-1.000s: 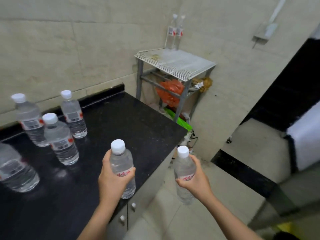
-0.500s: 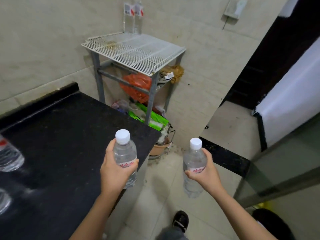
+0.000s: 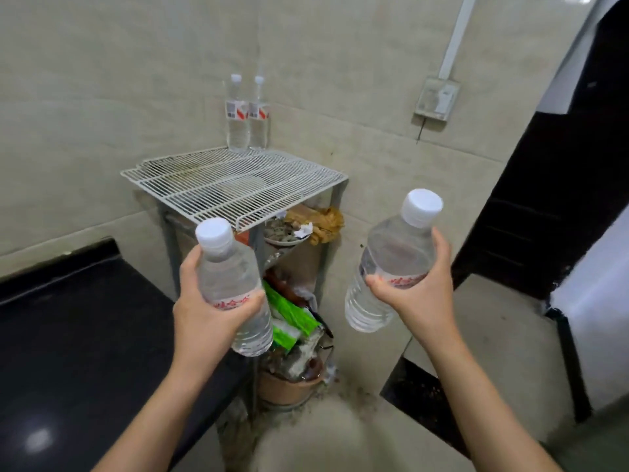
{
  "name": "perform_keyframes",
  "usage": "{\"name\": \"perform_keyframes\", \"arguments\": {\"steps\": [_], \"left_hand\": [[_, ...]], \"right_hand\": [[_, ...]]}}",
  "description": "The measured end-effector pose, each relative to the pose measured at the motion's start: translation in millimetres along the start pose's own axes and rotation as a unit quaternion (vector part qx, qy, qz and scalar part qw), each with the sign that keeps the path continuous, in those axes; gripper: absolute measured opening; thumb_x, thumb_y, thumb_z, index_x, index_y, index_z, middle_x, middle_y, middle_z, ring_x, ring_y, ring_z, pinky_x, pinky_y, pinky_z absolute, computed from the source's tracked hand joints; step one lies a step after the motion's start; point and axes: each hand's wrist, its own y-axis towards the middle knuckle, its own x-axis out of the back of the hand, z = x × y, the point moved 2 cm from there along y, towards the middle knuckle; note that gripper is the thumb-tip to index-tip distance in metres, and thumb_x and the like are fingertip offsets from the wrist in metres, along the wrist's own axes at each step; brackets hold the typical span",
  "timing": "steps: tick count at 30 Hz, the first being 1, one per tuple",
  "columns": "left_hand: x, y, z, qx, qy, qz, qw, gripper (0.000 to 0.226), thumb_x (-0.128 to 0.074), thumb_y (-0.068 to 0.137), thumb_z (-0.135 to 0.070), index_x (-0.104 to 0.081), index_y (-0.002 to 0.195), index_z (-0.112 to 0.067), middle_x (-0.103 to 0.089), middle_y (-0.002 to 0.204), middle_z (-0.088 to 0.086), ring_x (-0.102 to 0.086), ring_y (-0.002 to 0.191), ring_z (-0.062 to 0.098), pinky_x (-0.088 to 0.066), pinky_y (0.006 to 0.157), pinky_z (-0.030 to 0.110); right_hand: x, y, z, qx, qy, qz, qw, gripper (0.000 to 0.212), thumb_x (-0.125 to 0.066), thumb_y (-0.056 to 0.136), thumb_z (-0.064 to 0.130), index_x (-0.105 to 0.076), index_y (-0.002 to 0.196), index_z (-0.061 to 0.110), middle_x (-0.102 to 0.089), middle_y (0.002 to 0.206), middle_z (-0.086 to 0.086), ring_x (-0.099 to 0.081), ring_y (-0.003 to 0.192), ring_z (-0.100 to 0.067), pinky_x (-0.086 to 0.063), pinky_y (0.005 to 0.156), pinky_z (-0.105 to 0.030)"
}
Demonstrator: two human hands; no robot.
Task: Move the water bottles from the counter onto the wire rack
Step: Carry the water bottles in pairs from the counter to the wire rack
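Home kitchen: black counter (image 3: 75,328), tiled wall (image 3: 102,97) (wire rack (image 3: 238,185) w/ clutter (image 3: 289,311)).

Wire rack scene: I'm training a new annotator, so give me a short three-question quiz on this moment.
1. True or false: the left hand and the right hand each grip a capped bottle, the left bottle and the right bottle.
2. How many standing bottles are already on the wire rack? A one, B two, C four.
3. Fill in: those bottles stand at the rack's ___ edge, by the wall.
Key: 1 true; 2 B; 3 back.
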Motion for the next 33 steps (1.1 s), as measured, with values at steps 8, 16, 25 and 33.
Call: {"name": "perform_keyframes", "arguments": {"steps": [8, 16, 25, 33], "left_hand": [[-66, 39, 2, 0.004, 0.004, 0.013, 1.000, 0.083, -0.079, 0.049, -0.027, -0.040, 0.118, -0.048, -0.058, 0.110, -0.021, -0.056, 0.096, -0.011, -0.045, 0.087, 0.029], [-138, 154, -18, -0.079, -0.013, 0.031, 0.996, 0.083, -0.085, 0.055, -0.010, -0.036, 0.108, -0.052, -0.049, 0.108, -0.029, -0.051, 0.096, -0.016, -0.041, 0.077, 0.006], [-194, 278, -25, -0.107, -0.036, 0.012, 0.994, 0.080, -0.083, 0.056, -0.012, -0.034, 0.100, -0.059, -0.048, 0.102, -0.034, -0.051, 0.091, -0.021, -0.042, 0.069, 0.004], [-178, 333, -9, -0.092, 0.017, -0.101, 0.990, 0.079, -0.082, 0.057, -0.005, -0.039, 0.100, -0.055, -0.058, 0.103, -0.020, -0.059, 0.089, -0.010, -0.044, 0.075, 0.014]], "right_hand": [[-14, 74, -49, -0.021, 0.079, 0.069, 0.994, 0.087, -0.086, 0.055, 0.011, -0.032, 0.118, 0.039, -0.048, 0.102, 0.028, -0.052, 0.095, 0.010, -0.042, 0.081, -0.013], [-54, 200, -88, 0.013, 0.053, 0.108, 0.993, 0.077, -0.085, 0.046, 0.022, -0.039, 0.102, 0.049, -0.056, 0.097, 0.025, -0.057, 0.093, 0.005, -0.046, 0.085, -0.026], [-101, 348, -111, 0.043, 0.080, 0.092, 0.992, 0.078, -0.082, 0.057, 0.004, -0.036, 0.102, 0.050, -0.050, 0.096, 0.031, -0.053, 0.084, 0.021, -0.045, 0.079, -0.015], [-195, 433, -133, 0.030, 0.153, 0.129, 0.979, 0.082, -0.081, 0.062, 0.004, -0.034, 0.125, 0.027, -0.045, 0.096, 0.027, -0.052, 0.092, -0.001, -0.040, 0.084, -0.023]]}}
